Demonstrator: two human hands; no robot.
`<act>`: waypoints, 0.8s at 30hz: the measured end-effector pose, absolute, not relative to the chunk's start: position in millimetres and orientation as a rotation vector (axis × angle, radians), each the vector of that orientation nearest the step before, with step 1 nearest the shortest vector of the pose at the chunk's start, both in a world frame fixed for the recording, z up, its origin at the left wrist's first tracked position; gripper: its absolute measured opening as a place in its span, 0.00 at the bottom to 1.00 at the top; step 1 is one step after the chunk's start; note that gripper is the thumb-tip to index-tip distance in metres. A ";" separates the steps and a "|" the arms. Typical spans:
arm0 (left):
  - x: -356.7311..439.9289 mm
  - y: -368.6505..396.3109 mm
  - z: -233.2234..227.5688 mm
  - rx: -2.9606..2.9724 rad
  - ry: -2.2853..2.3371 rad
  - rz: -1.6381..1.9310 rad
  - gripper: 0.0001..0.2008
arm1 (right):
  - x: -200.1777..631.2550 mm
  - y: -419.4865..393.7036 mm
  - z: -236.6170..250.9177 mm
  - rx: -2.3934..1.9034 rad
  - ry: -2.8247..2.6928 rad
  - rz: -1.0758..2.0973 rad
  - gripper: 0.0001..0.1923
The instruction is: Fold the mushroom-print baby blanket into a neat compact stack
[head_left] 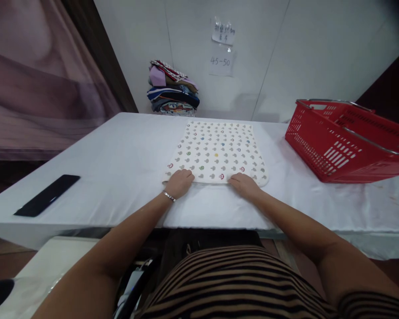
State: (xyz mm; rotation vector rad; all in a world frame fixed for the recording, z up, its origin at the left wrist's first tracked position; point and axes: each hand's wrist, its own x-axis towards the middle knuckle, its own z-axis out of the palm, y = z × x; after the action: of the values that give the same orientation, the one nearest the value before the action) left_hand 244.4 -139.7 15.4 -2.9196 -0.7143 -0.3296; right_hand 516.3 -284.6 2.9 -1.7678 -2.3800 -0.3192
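Patterned cloth (217,150) lies flat on white table (119,155), in the middle. L hand (180,182) and R hand (243,184) both rest on its near edge, fingers curled on the hem; if they pinch it, cannot tell. Red basket (346,141) is at right, black phone (48,195) at left, stack of folded clothes (173,88) at the wall.

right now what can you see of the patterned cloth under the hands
The patterned cloth is white, soft-looking fabric printed with rows of small grey motifs and a few red, blue, green and yellow ones. It lies flat, roughly rectangular with rounded near corners, on the white table. The left hand and right hand press on its near edge, fingers curled. Nothing else touches it.
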 end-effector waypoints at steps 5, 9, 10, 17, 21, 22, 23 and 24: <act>244.9 -139.9 24.1 -2.874 -0.715 -0.326 0.11 | 515.8 -286.9 3.0 -1.735 -2.364 -0.374 0.15; 249.0 -133.7 29.8 -2.817 -0.787 -0.420 0.11 | 518.5 -276.6 11.0 -1.787 -2.242 -0.460 0.15; 249.3 -132.6 28.9 -2.810 -0.766 -0.421 0.11 | 518.8 -274.7 11.1 -1.797 -2.232 -0.477 0.15; 242.9 -133.6 9.8 -2.751 -0.537 -0.342 0.09 | 516.1 -280.6 -1.0 -1.683 -2.403 -0.426 0.12; 242.4 -134.0 8.3 -2.761 -0.509 -0.340 0.09 | 516.2 -281.5 -0.9 -1.674 -2.407 -0.459 0.13; 242.4 -134.3 9.0 -2.769 -0.506 -0.333 0.09 | 516.1 -280.9 -0.3 -1.681 -2.412 -0.459 0.13; 242.2 -135.0 9.9 -2.777 -0.507 -0.324 0.09 | 515.9 -280.3 0.5 -1.689 -2.418 -0.453 0.13; 241.7 -136.1 11.1 -2.785 -0.509 -0.315 0.09 | 515.5 -280.1 1.5 -1.696 -2.428 -0.444 0.13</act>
State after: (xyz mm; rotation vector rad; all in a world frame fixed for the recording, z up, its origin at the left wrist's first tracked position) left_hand 241.7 -136.1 11.1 -2.7853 -0.5094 -0.3154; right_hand 515.5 -280.1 1.5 -1.6965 -2.4281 -0.4436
